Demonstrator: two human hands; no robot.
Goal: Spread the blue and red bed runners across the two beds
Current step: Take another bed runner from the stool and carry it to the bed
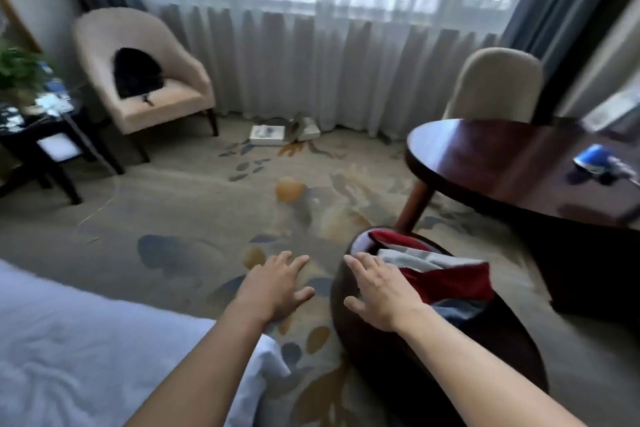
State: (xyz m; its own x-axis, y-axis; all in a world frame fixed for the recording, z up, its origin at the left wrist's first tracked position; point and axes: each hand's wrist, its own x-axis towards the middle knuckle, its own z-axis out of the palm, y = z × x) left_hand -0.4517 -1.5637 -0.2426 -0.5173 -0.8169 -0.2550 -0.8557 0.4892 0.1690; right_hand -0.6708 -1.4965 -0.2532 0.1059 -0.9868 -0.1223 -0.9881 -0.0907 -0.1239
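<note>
Both hands empty, fingers spread: left hand (277,288) over carpet, right hand (377,291) above the dark chair (367,350). Red runner (453,281) heaped on its seat at five o'clock, blue fabric (457,308) beneath. Best to grasp the top folded edge with both hands, lifting clear toward the bed (86,350) at seven o'clock.

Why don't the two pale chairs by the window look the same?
The armchair on the left is wide, with curved sides that wrap round the seat, while the chair on the right shows only a narrow rounded back. The armchair on the left has a black bag on its seat; the seat of the chair on the right is hidden behind the round dark table. Both are pale cream and stand in front of the sheer curtain.
</note>
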